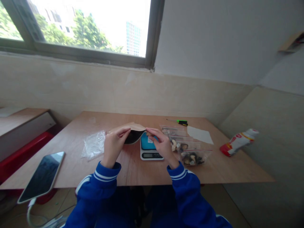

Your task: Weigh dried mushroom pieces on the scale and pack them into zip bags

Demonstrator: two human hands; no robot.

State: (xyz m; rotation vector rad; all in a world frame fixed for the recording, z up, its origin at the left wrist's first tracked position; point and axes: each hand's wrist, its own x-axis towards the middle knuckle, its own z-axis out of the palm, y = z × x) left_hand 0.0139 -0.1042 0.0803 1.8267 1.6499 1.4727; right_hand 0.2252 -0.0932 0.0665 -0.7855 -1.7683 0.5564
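Between my hands is a brown paper bag (134, 126) with its mouth parted, showing a dark inside. My left hand (114, 145) pinches the left side of its rim. At the right corner of the rim, my right hand (163, 145) is closed on the bag. A small brown bit shows by the right fingertips, too small to name. Behind and below that hand lies a white kitchen scale (152, 155) with a blue top, partly covered by the hand and bag. Its display cannot be read.
Several clear zip bags with dried mushroom-like pieces (193, 159) lie right of the scale. Left are clear plastic bags (94, 145) and a phone (42, 175) with a cable. Farther off are a screwdriver (181, 122), white paper (200, 135) and a red-white bottle (238, 142).
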